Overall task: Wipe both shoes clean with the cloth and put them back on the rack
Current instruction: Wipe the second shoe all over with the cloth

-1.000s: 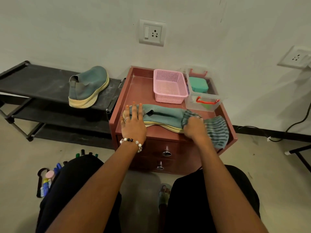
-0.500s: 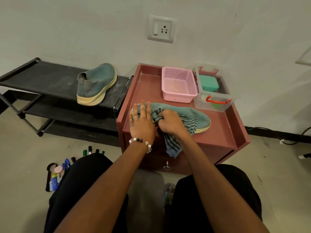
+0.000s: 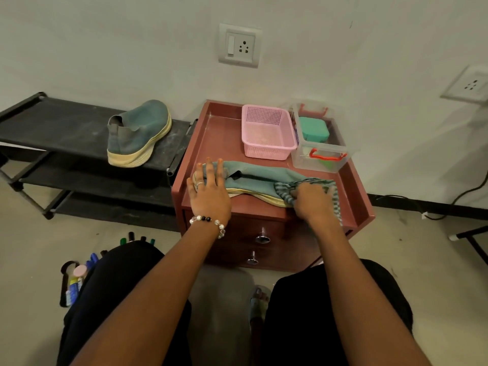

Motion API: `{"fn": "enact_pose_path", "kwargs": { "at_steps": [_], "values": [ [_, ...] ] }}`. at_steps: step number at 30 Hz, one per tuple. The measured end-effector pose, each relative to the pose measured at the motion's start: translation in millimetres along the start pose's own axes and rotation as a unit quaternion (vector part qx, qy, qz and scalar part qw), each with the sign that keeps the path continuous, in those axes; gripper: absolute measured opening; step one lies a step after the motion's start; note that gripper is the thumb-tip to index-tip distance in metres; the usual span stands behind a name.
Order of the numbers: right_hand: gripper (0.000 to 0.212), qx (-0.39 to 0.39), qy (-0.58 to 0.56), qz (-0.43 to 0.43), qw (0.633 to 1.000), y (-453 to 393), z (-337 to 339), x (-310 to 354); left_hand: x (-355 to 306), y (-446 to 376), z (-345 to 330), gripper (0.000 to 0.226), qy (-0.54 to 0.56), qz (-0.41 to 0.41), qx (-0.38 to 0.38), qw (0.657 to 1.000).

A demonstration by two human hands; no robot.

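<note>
Baskets first: beyond the fingers, a pink basket (image 3: 266, 133) shows nothing inside, and a clear box (image 3: 320, 151) holds a green case (image 3: 314, 130). Left hand (image 3: 208, 191) lies flat, fingers straight, on the heel of a shoe (image 3: 253, 178) on the desk (image 3: 219, 128). Right hand (image 3: 311, 200) grips the cloth (image 3: 290, 191), which hides the toe. Second shoe (image 3: 137, 133) stands on the rack (image 3: 66, 125), well left of the fingers. No writing is readable.

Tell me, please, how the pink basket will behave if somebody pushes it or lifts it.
The pink basket looks like thin perforated plastic and empty, so it is probably light. On the smooth cabinet top it would likely slide rather than tip, being wide and low. Its thin walls may flex somewhat when squeezed.
</note>
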State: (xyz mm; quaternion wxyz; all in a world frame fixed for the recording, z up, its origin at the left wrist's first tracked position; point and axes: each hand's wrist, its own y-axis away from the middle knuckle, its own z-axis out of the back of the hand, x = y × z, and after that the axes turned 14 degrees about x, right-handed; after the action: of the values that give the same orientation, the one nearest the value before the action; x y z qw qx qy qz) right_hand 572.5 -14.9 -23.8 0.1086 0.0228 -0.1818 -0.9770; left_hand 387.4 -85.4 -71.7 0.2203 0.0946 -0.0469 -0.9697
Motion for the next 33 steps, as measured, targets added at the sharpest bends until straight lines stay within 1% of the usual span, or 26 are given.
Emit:
{"fn": "enact_pose_path", "kwargs": {
  "at_steps": [2,4,6,8,10,11,12,14,15,16,17,18,19,20,21,23,25,26,28,30,31,33],
  "values": [
    [0.028,-0.031,0.018,-0.007,0.999,10.3,-13.7,15.6,1.6,0.0,1.9,0.077,0.002,-0.007,0.001,1.000],
    [0.032,-0.028,0.005,0.008,1.000,17.0,-23.5,38.0,2.0,1.5,3.2,0.075,0.004,-0.015,0.001,1.000],
    [0.030,-0.014,-0.046,0.056,0.997,17.7,-23.7,56.5,2.5,2.8,6.8,0.074,0.004,-0.023,0.007,1.000],
    [0.028,-0.013,-0.149,0.133,0.980,17.9,-13.2,67.0,5.0,-1.0,12.4,0.075,0.018,-0.033,0.028,0.999],
    [0.034,-0.016,-0.290,0.191,0.938,20.3,0.1,71.6,11.5,-6.2,26.5,0.071,0.043,-0.064,0.059,0.995],
    [0.038,-0.016,-0.369,0.198,0.908,22.6,7.0,72.9,17.5,-10.1,35.5,0.064,0.062,-0.085,0.064,0.992],
    [0.040,-0.029,-0.448,0.184,0.874,24.5,12.8,73.6,25.6,-14.4,44.6,0.054,0.085,-0.097,0.055,0.990],
    [0.039,-0.106,-0.576,0.111,0.803,27.9,22.6,73.5,43.8,-19.7,60.4,0.040,0.125,-0.091,0.021,0.988],
    [0.038,-0.158,-0.620,0.068,0.766,30.0,26.6,73.0,51.6,-21.5,66.0,0.040,0.141,-0.090,0.010,0.986],
    [0.036,-0.209,-0.641,0.032,0.738,32.6,29.4,72.3,57.7,-23.7,69.3,0.042,0.155,-0.094,0.007,0.983],
    [0.035,-0.250,-0.636,0.009,0.730,34.7,30.2,72.3,61.3,-25.5,70.5,0.045,0.168,-0.102,0.011,0.980],
    [0.035,-0.272,-0.615,0.004,0.740,36.1,29.0,73.3,62.3,-26.7,71.5,0.047,0.174,-0.107,0.017,0.979],
    [0.034,-0.272,-0.590,0.016,0.760,36.4,27.1,75.3,61.9,-28.2,71.6,0.048,0.171,-0.112,0.022,0.979],
    [0.034,-0.254,-0.556,0.039,0.790,35.9,22.4,81.0,60.8,-30.0,70.8,0.048,0.165,-0.116,0.024,0.979],
    [0.035,-0.223,-0.513,0.070,0.826,36.9,16.4,88.8,59.6,-31.5,69.9,0.048,0.160,-0.123,0.021,0.979],
    [0.048,-0.148,-0.402,0.145,0.892,36.4,-5.0,106.9,55.7,-32.9,68.9,0.046,0.149,-0.136,0.012,0.979],
    [0.067,-0.098,-0.224,0.207,0.947,32.7,-31.8,121.9,51.9,-34.7,65.9,0.049,0.110,-0.154,0.022,0.982],
    [0.074,-0.098,-0.134,0.230,0.959,29.8,-41.9,124.4,50.5,-35.6,62.7,0.053,0.077,-0.168,0.036,0.982],
    [0.079,-0.104,-0.022,0.269,0.957,21.0,-46.7,120.4,50.2,-35.9,54.0,0.063,0.019,-0.191,0.066,0.979],
    [0.080,-0.077,0.032,0.288,0.954,13.7,-39.6,108.4,53.9,-35.2,45.6,0.070,0.003,-0.188,0.079,0.979],
    [0.079,-0.059,0.047,0.280,0.957,11.1,-36.2,100.8,55.4,-34.9,42.7,0.072,-0.001,-0.187,0.077,0.979],
    [0.077,-0.036,0.060,0.220,0.973,8.5,-32.8,85.7,57.2,-34.6,39.8,0.072,-0.013,-0.186,0.071,0.980]
  ]
}}
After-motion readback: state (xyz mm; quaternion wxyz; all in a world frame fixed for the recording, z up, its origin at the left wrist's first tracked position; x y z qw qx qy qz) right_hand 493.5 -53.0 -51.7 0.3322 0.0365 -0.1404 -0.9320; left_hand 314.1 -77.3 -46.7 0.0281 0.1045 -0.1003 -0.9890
